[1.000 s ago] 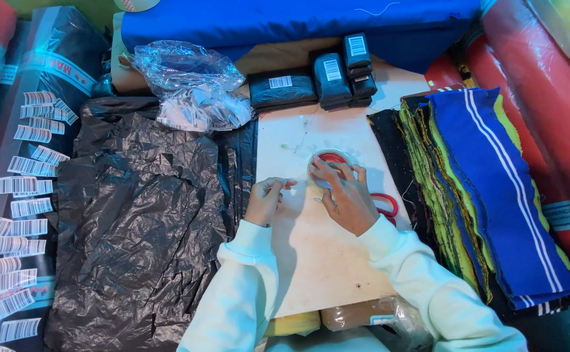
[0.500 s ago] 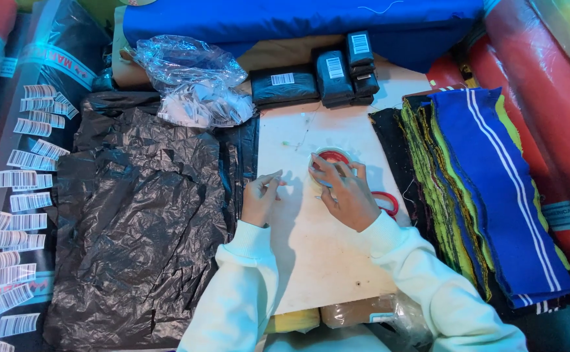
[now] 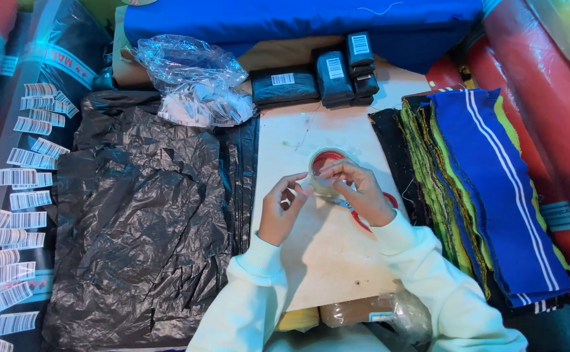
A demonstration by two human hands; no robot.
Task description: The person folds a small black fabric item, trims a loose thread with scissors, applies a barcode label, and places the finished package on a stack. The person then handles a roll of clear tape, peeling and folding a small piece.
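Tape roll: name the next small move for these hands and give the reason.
Probably peel the free end off the tape roll. The right hand steadies the roll upright on the white board, and the left hand has its fingertips pinched at the roll's edge, as if picking at the tape end.

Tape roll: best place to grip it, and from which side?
Probably by its outer rim, from above. The tape roll is a short ring with an open red core, and its far rim is clear. The right hand already holds its near side; the left hand pinches beside it.
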